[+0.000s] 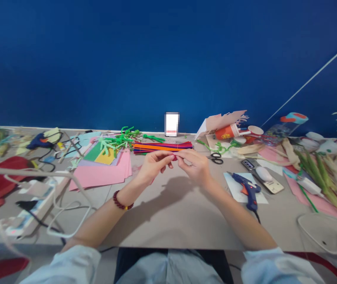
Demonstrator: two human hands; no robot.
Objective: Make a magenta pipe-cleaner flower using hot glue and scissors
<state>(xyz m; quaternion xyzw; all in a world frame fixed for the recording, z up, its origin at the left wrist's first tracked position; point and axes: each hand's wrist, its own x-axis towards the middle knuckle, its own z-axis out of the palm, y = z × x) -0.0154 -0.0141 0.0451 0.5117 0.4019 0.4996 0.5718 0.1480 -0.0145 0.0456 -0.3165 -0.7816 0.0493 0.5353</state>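
My left hand (158, 163) and my right hand (194, 165) meet above the middle of the table, thumbs and fingers pinched together. Between their fingertips shows a small dark red piece (174, 157), mostly covered, so its kind cannot be made out. Just behind the hands lies a bundle of pipe cleaners (153, 147) in orange, red, purple and blue. Black-handled scissors (216, 158) rest to the right of my right hand. Pink paper sheets (97, 175) lie to the left of my left hand, with green and yellow sheets on them.
Green pipe-cleaner shapes (121, 139) lie behind the papers. At right, a blue glue gun (248, 188) rests on white paper near a phone (270, 181). A red paper cup (226, 131) lies farther back. A power strip (35, 211) with loose cables occupies the left.
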